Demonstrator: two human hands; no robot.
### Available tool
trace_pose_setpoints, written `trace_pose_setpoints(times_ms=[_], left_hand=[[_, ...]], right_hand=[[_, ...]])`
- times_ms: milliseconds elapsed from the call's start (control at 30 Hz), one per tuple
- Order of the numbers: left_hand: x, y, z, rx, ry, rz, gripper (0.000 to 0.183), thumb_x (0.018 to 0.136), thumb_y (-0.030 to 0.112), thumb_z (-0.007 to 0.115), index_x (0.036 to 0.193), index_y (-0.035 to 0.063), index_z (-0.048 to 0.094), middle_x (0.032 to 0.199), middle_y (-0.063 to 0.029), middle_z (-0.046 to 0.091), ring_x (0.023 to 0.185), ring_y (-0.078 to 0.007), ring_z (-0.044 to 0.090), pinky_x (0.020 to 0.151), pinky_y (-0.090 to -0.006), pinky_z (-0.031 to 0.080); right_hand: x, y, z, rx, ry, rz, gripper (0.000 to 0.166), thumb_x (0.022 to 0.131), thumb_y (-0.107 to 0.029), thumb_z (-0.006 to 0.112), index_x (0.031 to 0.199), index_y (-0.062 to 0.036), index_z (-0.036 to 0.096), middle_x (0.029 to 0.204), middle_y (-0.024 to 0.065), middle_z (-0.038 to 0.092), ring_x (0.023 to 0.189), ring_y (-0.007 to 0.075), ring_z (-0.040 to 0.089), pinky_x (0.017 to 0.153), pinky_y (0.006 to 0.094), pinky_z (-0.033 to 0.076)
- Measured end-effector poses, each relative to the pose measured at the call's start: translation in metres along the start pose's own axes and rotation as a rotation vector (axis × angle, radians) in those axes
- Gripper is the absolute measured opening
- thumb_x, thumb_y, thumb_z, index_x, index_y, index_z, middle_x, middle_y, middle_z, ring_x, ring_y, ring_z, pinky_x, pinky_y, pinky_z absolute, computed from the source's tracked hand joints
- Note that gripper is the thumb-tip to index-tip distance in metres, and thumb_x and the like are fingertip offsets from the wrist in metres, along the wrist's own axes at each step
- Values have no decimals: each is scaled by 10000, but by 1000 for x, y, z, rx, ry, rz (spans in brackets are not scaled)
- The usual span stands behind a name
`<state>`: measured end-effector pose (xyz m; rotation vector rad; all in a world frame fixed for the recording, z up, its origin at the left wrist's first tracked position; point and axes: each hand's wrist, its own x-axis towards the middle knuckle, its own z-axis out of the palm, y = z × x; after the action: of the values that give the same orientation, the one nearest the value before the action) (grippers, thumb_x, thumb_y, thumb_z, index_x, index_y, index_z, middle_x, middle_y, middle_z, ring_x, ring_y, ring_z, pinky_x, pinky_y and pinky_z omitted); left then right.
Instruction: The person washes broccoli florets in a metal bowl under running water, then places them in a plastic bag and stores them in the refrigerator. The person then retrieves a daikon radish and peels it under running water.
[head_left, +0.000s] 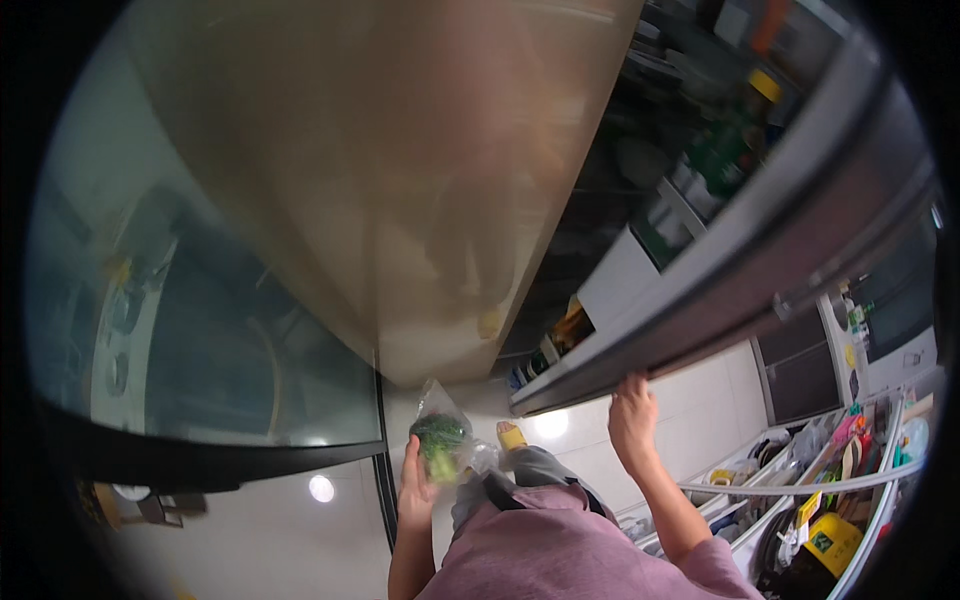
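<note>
My left hand (416, 476) holds a clear plastic bag of green leafy vegetables (441, 444) low in front of me, to the left of my legs. My right hand (634, 416) has its fingers on the lower edge of a refrigerator door (712, 300), which stands open. Bottles and packages fill the door's inner shelves, among them a green bottle with a yellow cap (724, 142). The closed, glossy beige door (420, 187) beside it reflects a blurred figure. The inside of the refrigerator is dark and mostly hidden.
At the left is a glass sliding door (262, 330) with a dark frame. A white multi-tier rack (795, 487) with bags and many household goods stands at the lower right. Behind the open door is a dark-fronted appliance (799, 367). Pale tiles cover the floor (292, 536).
</note>
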<state>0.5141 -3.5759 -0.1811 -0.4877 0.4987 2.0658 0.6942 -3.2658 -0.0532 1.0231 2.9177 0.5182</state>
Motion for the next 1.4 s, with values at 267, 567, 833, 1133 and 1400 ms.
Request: trace_pose_setpoints(times_ms=[267, 567, 833, 1133, 1400], left_hand=[[35, 27, 56, 219, 143, -218, 447, 808, 189, 666, 1221, 64, 550, 1117, -129, 631, 997, -311, 626, 871, -470, 530], [131, 24, 111, 524, 58, -397, 429, 770, 211, 700, 1139, 20, 595, 1025, -134, 669, 884, -293, 662, 795, -454, 561], [236, -42, 163, 431, -15, -542, 404, 833, 230, 661, 1158, 4, 578, 1064, -136, 658, 926, -280, 657, 825, -425, 553], [314, -121, 258, 255, 132, -501, 414, 885, 222, 598, 1231, 1, 541, 1174, -162, 623, 1074, -302, 611, 947, -462, 499], [326, -136, 276, 243, 297, -439, 387, 903, 256, 599, 1197, 6, 562, 1139, -150, 630, 1026, -293, 630, 906, -420, 530]], right_hand=[[-205, 80, 199, 922, -585, 675, 658, 787, -176, 761, 1334, -70, 410, 1053, 163, 662, 869, 237, 672, 708, 348, 537], [-166, 126, 238, 1375, 38, 1188, 539, 697, 69, 717, 1193, 7, 512, 1114, 106, 582, 844, 219, 618, 684, 303, 523], [-204, 243, 322, 1656, 546, 1541, 98, 787, -107, 649, 839, -56, 583, 733, 55, 556, 652, 201, 556, 559, 318, 438], [-199, 348, 360, 1666, 522, 1911, 126, 818, -135, 642, 896, -72, 566, 791, 97, 573, 684, 274, 567, 599, 398, 471], [-269, 319, 441, 1997, -72, 1881, 151, 845, -160, 635, 946, -86, 550, 843, 133, 588, 712, 338, 577, 636, 469, 500]])
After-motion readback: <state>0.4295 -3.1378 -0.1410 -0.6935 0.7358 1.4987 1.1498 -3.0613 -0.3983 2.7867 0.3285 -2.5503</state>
